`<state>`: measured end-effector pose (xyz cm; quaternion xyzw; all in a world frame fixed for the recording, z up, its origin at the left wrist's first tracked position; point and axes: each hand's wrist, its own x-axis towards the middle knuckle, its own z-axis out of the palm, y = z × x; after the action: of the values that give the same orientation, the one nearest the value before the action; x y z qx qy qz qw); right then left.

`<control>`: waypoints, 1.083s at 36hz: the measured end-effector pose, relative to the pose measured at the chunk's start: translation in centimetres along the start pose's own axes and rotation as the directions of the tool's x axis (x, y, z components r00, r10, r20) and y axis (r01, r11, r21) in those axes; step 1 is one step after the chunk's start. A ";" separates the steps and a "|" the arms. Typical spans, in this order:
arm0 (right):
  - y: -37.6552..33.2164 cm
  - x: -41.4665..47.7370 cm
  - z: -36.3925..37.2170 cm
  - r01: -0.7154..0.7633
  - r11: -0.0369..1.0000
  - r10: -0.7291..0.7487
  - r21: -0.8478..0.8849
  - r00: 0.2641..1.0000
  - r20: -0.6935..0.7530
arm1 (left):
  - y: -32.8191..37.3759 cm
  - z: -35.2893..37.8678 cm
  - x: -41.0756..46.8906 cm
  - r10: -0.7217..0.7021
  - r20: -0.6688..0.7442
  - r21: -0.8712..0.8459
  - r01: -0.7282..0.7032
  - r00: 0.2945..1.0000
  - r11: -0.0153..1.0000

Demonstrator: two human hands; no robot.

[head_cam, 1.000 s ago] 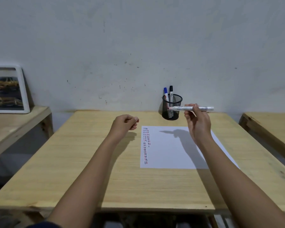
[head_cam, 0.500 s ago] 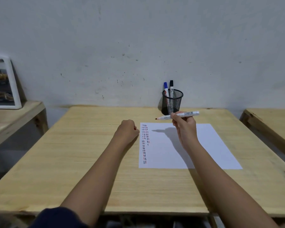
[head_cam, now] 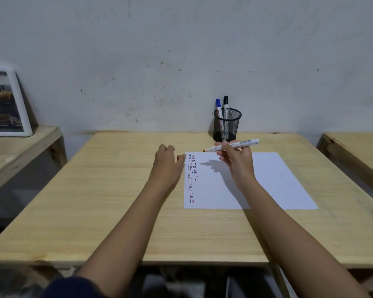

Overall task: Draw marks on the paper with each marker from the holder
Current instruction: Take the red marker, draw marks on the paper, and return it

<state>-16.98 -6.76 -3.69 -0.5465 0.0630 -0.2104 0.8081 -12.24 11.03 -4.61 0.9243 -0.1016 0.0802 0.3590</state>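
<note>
**Red marker held over the paper, cap off**

A pale wooden table [head_cam: 116, 201] is seen against a scuffed grey wall, with a white sheet of paper [head_cam: 274, 183] laid flat on its right half. Short dashes in red, black and blue are stacked in narrow columns [head_cam: 191, 176] down the paper's left edge.

A black mesh holder [head_cam: 227, 125] is parked at the table's back edge, just beyond the paper, with a blue-capped marker [head_cam: 218, 106] and a black-capped marker [head_cam: 226, 104] stood upright in it.

The right hand [head_cam: 237, 160] is raised above the paper's top edge. A white marker [head_cam: 233, 145] is pinched between its thumb and fingertips, lying nearly level, red tip bared and pointed left. A barcode and some print can be made out on the barrel, too small to read.

The left hand [head_cam: 167, 164] is rested on the table, fingers loosely curled, fingertips touching the paper's top left corner. Something small and red is glimpsed at its fingertips, can't be told what.
</note>
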 end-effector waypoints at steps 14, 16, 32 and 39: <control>1.6 -4.0 2.1 0.008 0.931 -0.005 -0.366 1.000 0.010 | -1.5 0.1 -6.1 0.213 0.372 0.116 -0.273 0.903 0.955; 1.7 -4.2 2.2 0.015 0.927 -0.007 -0.374 1.000 0.022 | -1.3 0.1 -6.2 0.213 0.364 0.151 -0.283 0.907 0.947; 2.9 -3.7 2.4 0.019 0.911 0.021 -0.413 0.996 0.092 | -1.5 0.4 -6.3 0.204 0.351 0.180 -0.280 0.914 0.943; 2.8 -3.6 2.4 0.056 0.898 -0.008 -0.437 0.994 0.111 | -1.5 0.4 -6.3 0.211 0.340 0.171 -0.281 0.917 0.944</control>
<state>-18.70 -2.30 -5.79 -0.7262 0.0568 -0.1747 0.6625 -17.94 12.68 -7.28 0.9383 -0.2646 -0.0139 0.2222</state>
